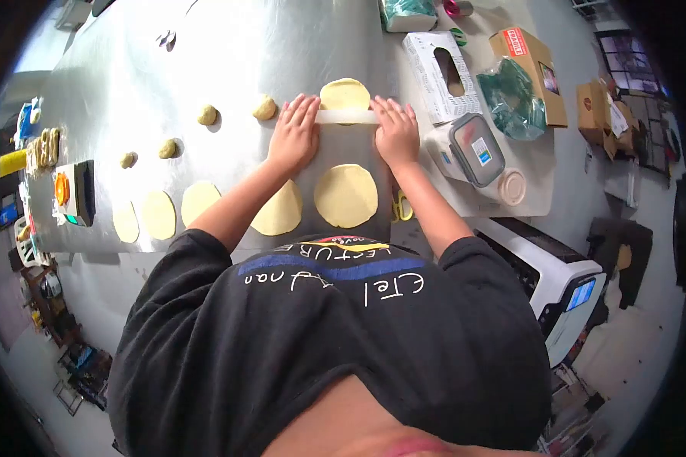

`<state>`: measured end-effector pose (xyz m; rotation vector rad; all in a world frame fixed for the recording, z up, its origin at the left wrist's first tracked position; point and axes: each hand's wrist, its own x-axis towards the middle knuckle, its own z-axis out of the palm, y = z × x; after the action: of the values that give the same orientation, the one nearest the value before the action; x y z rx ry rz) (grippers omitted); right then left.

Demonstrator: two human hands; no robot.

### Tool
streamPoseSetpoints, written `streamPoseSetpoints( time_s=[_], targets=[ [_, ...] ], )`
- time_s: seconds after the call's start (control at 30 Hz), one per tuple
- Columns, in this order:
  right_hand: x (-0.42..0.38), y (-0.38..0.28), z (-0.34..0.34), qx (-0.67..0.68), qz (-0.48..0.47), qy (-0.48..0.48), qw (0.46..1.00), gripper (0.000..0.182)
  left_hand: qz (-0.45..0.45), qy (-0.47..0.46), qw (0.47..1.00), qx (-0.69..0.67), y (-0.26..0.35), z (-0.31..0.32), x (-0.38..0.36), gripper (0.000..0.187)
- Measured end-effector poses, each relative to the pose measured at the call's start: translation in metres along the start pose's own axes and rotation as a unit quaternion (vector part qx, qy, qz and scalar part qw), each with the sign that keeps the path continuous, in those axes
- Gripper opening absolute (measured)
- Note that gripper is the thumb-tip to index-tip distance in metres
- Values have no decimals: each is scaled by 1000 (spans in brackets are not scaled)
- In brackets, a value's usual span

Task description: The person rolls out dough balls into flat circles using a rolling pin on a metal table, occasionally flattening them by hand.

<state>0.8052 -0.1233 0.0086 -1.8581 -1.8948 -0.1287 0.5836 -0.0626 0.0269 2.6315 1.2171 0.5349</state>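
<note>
A white rolling pin (347, 116) lies across the lower part of a flat dough disc (345, 94) on the metal table (229, 46). Over the pin's left end rests my left hand (296, 135), fingers pressed together and pointing forward. My right hand (395, 133) covers the other end in the same way. Nearer my body is a round dough disc (346, 196), with another disc (280, 211) beside it, partly hidden by my left forearm. Left of my left hand sits a dough ball (264, 107), and a second ball (206, 115) lies farther left.
More flat dough pieces (158, 215) line the near edge at left, by a scale (73, 194). To the right stand a tissue box (443, 76), a lidded container (477, 151), a green plastic bag (512, 99) and a cardboard box (537, 72). Yellow-handled scissors (404, 206) lie near my right forearm.
</note>
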Motion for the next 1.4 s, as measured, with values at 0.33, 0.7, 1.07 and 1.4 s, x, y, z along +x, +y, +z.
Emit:
streamPoseSetpoints(
  time_s=[0.33,0.7,1.07,1.4],
  targets=[
    [13,-51,-26,121,185,-114,969,30,126,-128,980,-87,-56,-41,84,41],
    [3,-85,14,-2,357,-85,930,62,226,-96,961,127,-41,26,147,53],
    [13,-32,-16,99,422,-72,898,60,195,-57,971,129,13,72,199,63],
    [51,5,-27,180,213,-163,946,22,25,10,996,88,-35,10,124,58]
  ],
)
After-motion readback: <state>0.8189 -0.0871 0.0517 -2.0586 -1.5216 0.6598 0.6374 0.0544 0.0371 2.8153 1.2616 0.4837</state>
